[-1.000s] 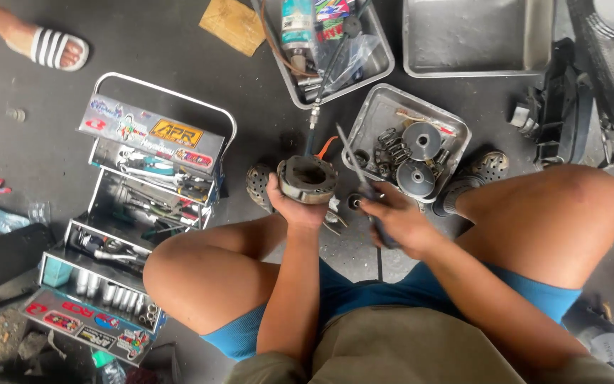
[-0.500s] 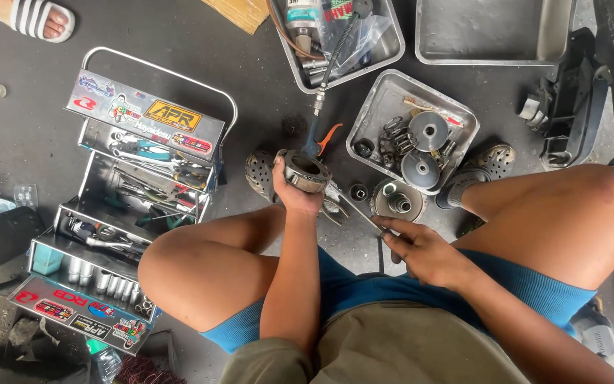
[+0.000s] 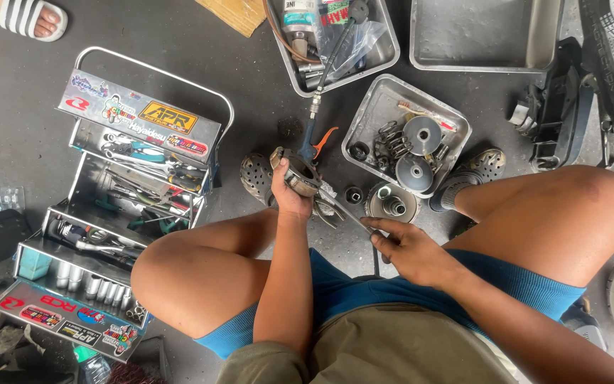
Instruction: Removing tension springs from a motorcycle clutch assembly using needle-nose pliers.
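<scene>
Looking down from my head camera, my left hand (image 3: pixel 291 192) is wrapped tight around a round metal clutch part (image 3: pixel 298 175), holding it up just off the floor between my knees. My right hand (image 3: pixel 410 250) is closed around the handle end of a slim metal tool (image 3: pixel 346 213), whose tip reaches up to the underside of the part in my left hand; exactly where the tip bites I cannot tell, since my fingers cover it.

Taking that clutch part as the landmark: just to its right on the floor sits a round hub with a centre boss (image 3: pixel 391 203), and a small dark ring (image 3: pixel 353 194) lies between the two. Further right and a little up is the square metal tray (image 3: pixel 378 107), with two disc-shaped pieces, springs and small bits lying loose in it. Above the part, an air gun with an orange trigger (image 3: pixel 315 139) points down from a second tray of cans and bags (image 3: pixel 385 53). Well to the left stands the open tiered toolbox (image 3: pixel 94 185), drawers stepped out.

I judge the work to be partway: several pieces lie separated in the tray and on the floor, while the piece in my grip is the one being worked with the tool now. Nothing looks put back together yet.
</scene>
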